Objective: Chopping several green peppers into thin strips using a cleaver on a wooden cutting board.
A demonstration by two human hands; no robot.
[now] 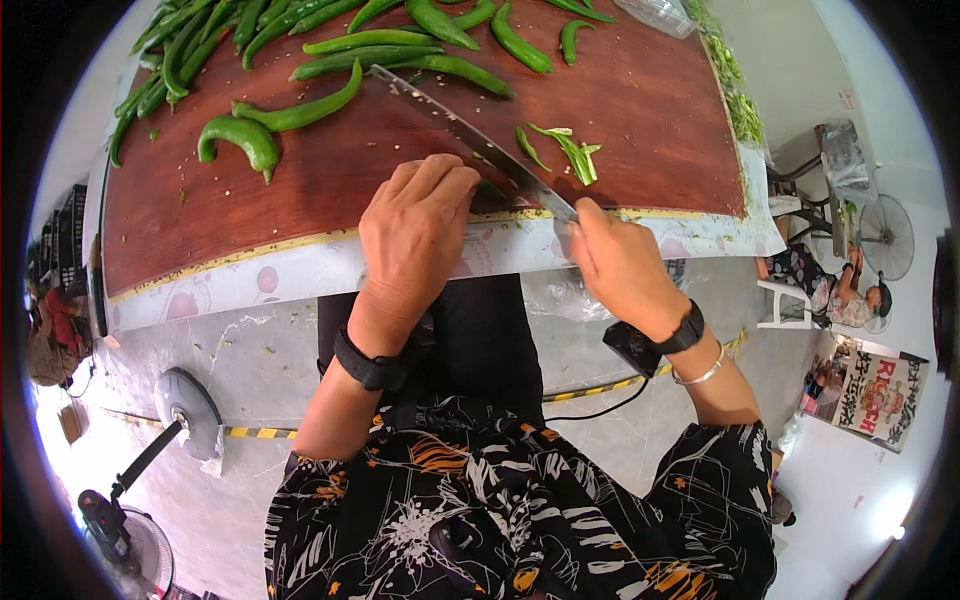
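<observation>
My left hand (418, 235) is closed, fingers curled down on a green chili pepper (488, 189) near the board's front edge; most of that pepper is hidden. My right hand (615, 262) grips a long knife (465, 135), whose blade slants up and left across the pepper, its tip among the whole chilies. Split pieces of green chili (575, 155) lie right of the blade. Whole green chilies (320, 105) are spread over the back and left of the reddish-brown board (670, 150), which sits on a pale patterned cover (230, 290).
A clear plastic container (655, 15) and green trimmings (740, 105) are along the board's right. A standing fan (130, 550) is at lower left, black crates (65, 240) at far left. A seated co-worker (840, 295) works at the right beside another fan (885, 235).
</observation>
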